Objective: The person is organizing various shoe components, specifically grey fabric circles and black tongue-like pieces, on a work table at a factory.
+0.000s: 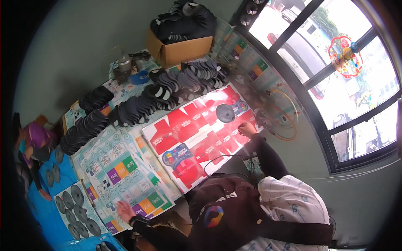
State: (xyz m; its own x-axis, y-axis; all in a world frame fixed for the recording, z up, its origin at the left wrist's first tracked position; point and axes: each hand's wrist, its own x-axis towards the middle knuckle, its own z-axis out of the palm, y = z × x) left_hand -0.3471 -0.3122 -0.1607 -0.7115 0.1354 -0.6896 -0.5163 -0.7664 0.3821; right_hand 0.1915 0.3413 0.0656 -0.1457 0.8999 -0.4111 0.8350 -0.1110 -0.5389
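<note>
My left hand [125,212] is open, fingers stretched out, over the edge of the printed paper sheets [104,167] at the lower left; it holds nothing. On the right, my right hand [248,129] is above the edge of a red and white printed card sheet [197,134]. Its fingers are drawn together, and what they may hold is too small to make out. Just beyond them lies a round, flat dark grey piece [226,113] on the card, apart from the hand. Similar grey pieces [77,194] lie in rows on a sheet left of my left hand.
Long rows of stacked dark pieces [134,109] run along the table's far side. Behind stand a cardboard box [184,50] full of dark items, a blue tape roll [140,77] and a glass-and-metal container [124,62]. Another person's hand [45,195] rests by a blue surface [46,217] at left.
</note>
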